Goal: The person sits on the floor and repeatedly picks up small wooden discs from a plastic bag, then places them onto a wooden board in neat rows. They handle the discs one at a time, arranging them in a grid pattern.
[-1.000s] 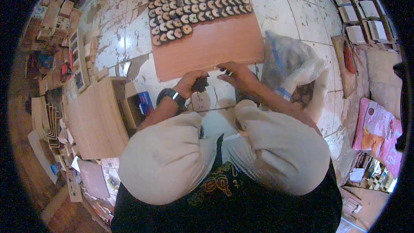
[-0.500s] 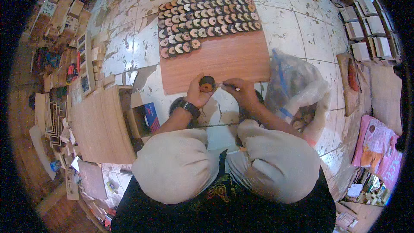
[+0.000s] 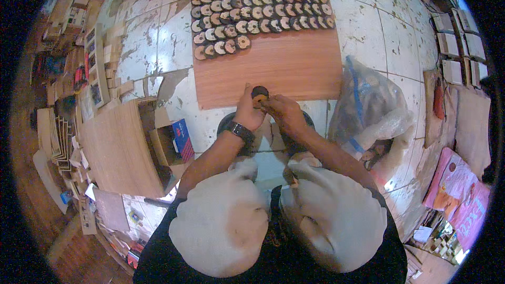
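My left hand (image 3: pixel 248 113), with a dark watch at its wrist, holds a small round disc (image 3: pixel 260 92) with a black rim and an orange-brown middle. The fingers of my right hand (image 3: pixel 286 111) are pinched together against the disc's lower right edge; whatever they grip is too small to make out. Both hands are over the near edge of a brown wood-grain board (image 3: pixel 294 71). Overlapping rows of similar round discs (image 3: pixel 258 13), pale to reddish with black edges, cover its far part. The lowest row is short and lies at the left.
A clear plastic bag (image 3: pixel 376 102) with round pieces inside lies right of the board. An open cardboard box (image 3: pixel 163 144) and a wooden panel (image 3: pixel 118 150) stand at the left. Pink packaging (image 3: pixel 457 194) is at the far right. Wood pieces crowd both sides.
My right hand has moved left, from beside the disc to touching its edge. The disc has tilted in my left hand. The whole view has shifted slightly.
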`<state>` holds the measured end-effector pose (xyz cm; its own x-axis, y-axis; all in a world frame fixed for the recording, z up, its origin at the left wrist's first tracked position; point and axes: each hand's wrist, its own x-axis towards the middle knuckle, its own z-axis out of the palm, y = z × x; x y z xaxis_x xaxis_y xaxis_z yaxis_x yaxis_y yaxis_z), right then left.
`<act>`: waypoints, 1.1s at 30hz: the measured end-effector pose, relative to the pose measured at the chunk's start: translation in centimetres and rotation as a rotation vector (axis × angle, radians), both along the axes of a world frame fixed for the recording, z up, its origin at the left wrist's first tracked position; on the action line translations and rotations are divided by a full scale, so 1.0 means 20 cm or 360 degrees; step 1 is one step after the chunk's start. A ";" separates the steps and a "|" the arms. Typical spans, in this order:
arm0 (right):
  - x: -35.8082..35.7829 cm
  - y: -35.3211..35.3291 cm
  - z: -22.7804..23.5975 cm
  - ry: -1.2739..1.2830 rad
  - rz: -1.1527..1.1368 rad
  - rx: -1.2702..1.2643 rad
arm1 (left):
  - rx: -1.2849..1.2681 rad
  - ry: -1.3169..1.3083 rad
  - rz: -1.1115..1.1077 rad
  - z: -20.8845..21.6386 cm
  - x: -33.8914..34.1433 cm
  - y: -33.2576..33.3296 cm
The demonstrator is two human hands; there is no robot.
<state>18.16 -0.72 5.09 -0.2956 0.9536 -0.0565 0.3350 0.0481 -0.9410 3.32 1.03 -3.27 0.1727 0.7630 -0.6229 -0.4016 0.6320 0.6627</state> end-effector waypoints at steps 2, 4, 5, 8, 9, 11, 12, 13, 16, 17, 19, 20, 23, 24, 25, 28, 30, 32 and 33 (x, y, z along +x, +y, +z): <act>-0.01 0.01 -0.03 -0.0119 0.0063 0.0106 | -0.0011 0.0070 0.0021 0.01 -0.01 -0.01; -0.02 0.04 -0.07 -0.0255 0.0134 0.0217 | -0.0475 -0.0517 0.0335 0.03 0.00 -0.01; -0.04 0.04 -0.09 -0.0143 0.0084 0.0212 | -0.0433 -0.0446 0.0334 0.05 0.01 -0.01; -0.07 0.04 -0.14 0.0002 -0.0101 0.0201 | -0.0237 -0.0441 0.0263 0.11 0.00 0.00; -0.07 0.04 -0.14 -0.0074 -0.0159 0.0221 | -0.0260 -0.0544 0.0234 0.13 -0.01 0.00; -0.09 0.03 -0.14 -0.0134 -0.0180 0.0221 | -0.0268 -0.0330 0.0239 0.15 -0.01 -0.01; -0.10 0.03 -0.14 -0.0207 -0.0141 0.0252 | -0.0310 -0.0406 0.0301 0.16 -0.02 0.00; -0.11 0.03 -0.14 -0.0252 -0.0141 0.0310 | -0.0398 -0.0440 0.0370 0.17 -0.03 0.00; -0.14 0.04 -0.14 -0.0331 -0.0126 0.0300 | -0.0465 -0.0481 0.0593 0.14 -0.03 -0.01; -0.15 0.04 -0.14 -0.0334 -0.0095 0.0225 | -0.0455 -0.0485 0.0673 0.11 -0.04 -0.01; -0.17 0.05 -0.14 -0.0323 -0.0052 0.0099 | -0.0450 -0.0470 0.0760 0.06 -0.07 -0.01; -0.17 0.06 -0.15 -0.0311 -0.0037 0.0044 | -0.0460 -0.0452 0.0769 0.03 -0.09 -0.02; -0.18 0.16 -0.18 0.0016 -0.0314 -0.0151 | 0.0064 0.0542 0.0386 -0.05 -0.21 -0.01; -0.17 0.23 -0.20 0.0153 -0.0457 -0.0266 | 0.0117 0.0708 0.0342 -0.06 -0.24 -0.02; -0.15 0.32 -0.23 0.0298 -0.0629 -0.0300 | 0.0125 0.0607 0.0349 -0.06 -0.27 -0.02; -0.07 0.61 -0.33 0.0489 -0.0871 -0.0350 | -0.0377 -0.0712 0.0842 -0.04 -0.31 -0.05; -0.07 0.74 -0.39 0.0330 -0.0853 -0.0337 | -0.0244 -0.0503 0.0613 -0.02 -0.27 -0.10; -0.08 0.80 -0.44 0.0232 -0.0826 -0.0318 | -0.0612 -0.0784 0.0528 0.00 -0.25 -0.13; -0.10 0.81 -0.47 0.0214 -0.0802 -0.0302 | -0.0748 -0.0845 0.0591 0.01 -0.26 -0.14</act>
